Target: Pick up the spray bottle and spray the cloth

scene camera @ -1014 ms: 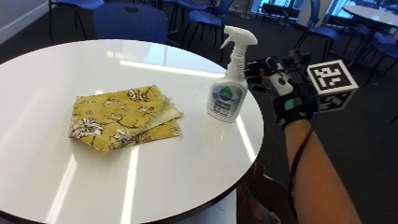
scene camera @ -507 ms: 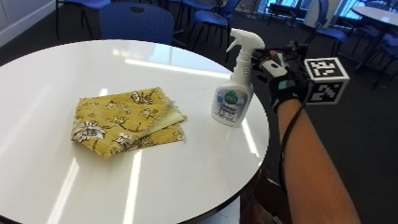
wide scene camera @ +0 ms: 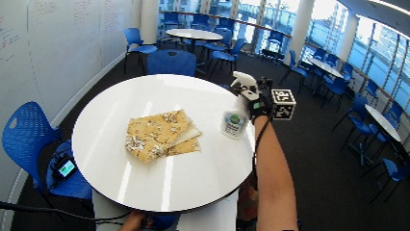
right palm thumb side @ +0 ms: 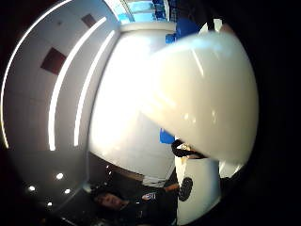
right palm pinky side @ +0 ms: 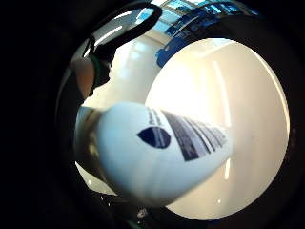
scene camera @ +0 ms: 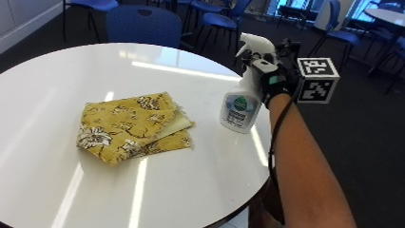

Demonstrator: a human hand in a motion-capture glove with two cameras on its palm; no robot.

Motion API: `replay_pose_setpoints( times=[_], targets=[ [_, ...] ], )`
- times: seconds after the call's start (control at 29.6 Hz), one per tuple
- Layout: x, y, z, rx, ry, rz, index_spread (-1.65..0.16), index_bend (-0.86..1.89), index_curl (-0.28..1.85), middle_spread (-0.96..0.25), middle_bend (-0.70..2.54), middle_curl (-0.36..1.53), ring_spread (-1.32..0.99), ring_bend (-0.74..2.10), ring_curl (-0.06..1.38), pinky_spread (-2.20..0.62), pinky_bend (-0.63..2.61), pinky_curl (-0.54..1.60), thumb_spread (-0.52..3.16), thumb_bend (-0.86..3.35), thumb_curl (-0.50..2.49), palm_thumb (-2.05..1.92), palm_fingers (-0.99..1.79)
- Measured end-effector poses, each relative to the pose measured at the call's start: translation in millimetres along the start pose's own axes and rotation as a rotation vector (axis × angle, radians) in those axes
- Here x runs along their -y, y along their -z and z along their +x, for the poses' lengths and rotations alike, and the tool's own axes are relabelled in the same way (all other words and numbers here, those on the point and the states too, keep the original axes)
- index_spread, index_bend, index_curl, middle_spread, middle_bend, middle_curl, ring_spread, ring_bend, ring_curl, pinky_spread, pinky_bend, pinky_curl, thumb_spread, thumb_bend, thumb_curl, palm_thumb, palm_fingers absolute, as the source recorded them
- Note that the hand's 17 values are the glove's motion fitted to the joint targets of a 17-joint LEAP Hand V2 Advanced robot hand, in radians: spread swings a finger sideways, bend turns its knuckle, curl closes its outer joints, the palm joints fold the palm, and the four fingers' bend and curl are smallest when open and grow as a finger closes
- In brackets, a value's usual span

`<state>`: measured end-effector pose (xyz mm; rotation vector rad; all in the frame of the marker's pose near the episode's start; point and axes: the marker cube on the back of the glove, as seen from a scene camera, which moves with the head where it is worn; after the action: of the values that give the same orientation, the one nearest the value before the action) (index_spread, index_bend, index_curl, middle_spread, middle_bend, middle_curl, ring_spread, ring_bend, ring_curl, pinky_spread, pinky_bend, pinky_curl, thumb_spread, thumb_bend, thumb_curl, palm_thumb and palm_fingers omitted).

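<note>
The spray bottle (scene camera: 243,102), standing on the table (scene camera: 76,61) beside the cloth (scene camera: 130,126), is clasped at its neck by the curled fingers of the right hand (scene camera: 271,76).

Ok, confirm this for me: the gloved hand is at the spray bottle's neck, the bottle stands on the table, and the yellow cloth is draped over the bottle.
Not quite: the yellow cloth is not draped over the spray bottle. The outside view shows it lying folded flat on the table, apart from the bottle. The rest holds: the gloved hand is at the bottle's neck, and the bottle stands on the table.
</note>
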<state>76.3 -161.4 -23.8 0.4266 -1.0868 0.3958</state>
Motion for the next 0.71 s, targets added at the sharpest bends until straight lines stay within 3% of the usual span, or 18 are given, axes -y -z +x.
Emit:
replay_pose_setpoints(
  times=[0.41,0.71],
  targets=[
    [12.5,-11.7,-12.3,-0.008,-0.046,0.064,-0.31,0.16,0.39,-0.25,0.38,0.46,-0.24,0.51,0.43,-0.2,0.34,0.32,0.56,-0.02,0.56,0.99,1.35],
    [25.3,-10.2,-29.8,-0.074,-0.016,0.107,-0.3,0.21,0.43,-0.25,0.44,0.49,-0.26,0.55,0.45,-0.31,0.42,0.37,0.4,-0.03,0.61,1.0,1.38]
  ],
)
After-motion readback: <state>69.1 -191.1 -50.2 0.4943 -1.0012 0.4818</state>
